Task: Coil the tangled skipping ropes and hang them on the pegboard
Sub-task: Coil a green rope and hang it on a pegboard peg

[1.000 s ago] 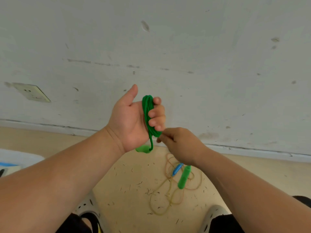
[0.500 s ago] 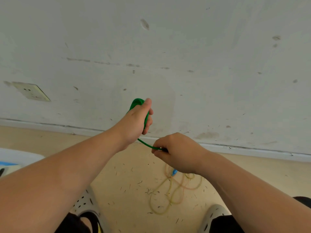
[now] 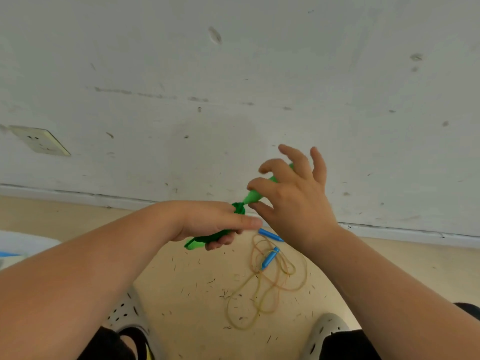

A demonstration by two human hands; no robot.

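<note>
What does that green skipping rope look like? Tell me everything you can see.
The green skipping rope is bright green, with a thin cord that looks like plastic and tapered handles of the same colour. Its cord is bunched into a tight bundle, held above the floor in front of the wall. The left hand grips the bundle, with one handle poking out below the fingers. The right hand pinches the other handle between thumb and forefinger, tilted up towards the wall.

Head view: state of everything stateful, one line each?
green rope, coiled into a bundle
left hand, grips the coil
right hand, pinches the green rope's handle, other fingers spread
blue-handled rope, loose tangle on floor, untouched
wall socket, nothing plugged in
</note>
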